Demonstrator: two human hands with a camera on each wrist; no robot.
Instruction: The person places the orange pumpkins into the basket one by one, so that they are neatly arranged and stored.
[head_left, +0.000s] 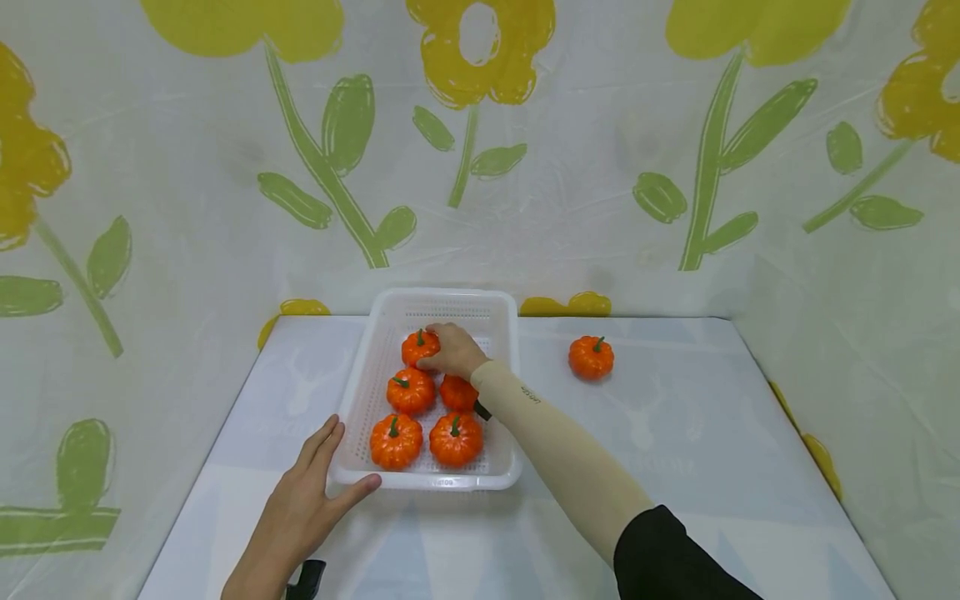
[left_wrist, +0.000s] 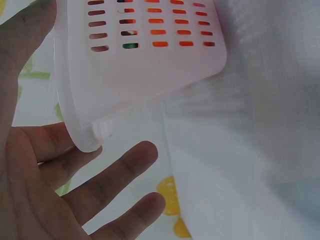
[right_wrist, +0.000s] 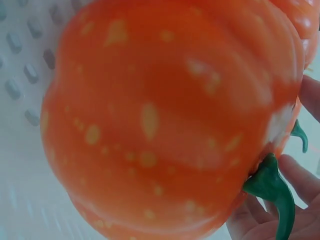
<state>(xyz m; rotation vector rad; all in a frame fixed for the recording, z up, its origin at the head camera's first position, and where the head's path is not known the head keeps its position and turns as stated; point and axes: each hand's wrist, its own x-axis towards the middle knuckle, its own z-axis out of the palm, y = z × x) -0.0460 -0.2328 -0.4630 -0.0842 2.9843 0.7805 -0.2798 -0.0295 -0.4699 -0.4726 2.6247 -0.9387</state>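
Note:
A white plastic basket (head_left: 352, 417) with slotted walls holds several small orange pumpkins with green stems. At its far end my right hand (head_left: 456, 350) grips the rearmost pumpkin (head_left: 417, 347) from the right side, fingers behind and thumb in front. Just under that wrist lies another pumpkin (head_left: 456, 393), partly hidden in the head view; a pumpkin (right_wrist: 160, 120) fills most of the right wrist view. My left hand (head_left: 303, 492) rests at the basket's near left corner, fingers extended and thumb at the front rim. The left wrist view shows its fingers spread around the basket corner (left_wrist: 90, 135).
One more pumpkin (head_left: 591, 358) sits on the white table (head_left: 637, 467), right of the basket. Behind the table and along both sides hangs a pale cloth (head_left: 570, 200) printed with yellow flowers. The basket stands near the table's back edge.

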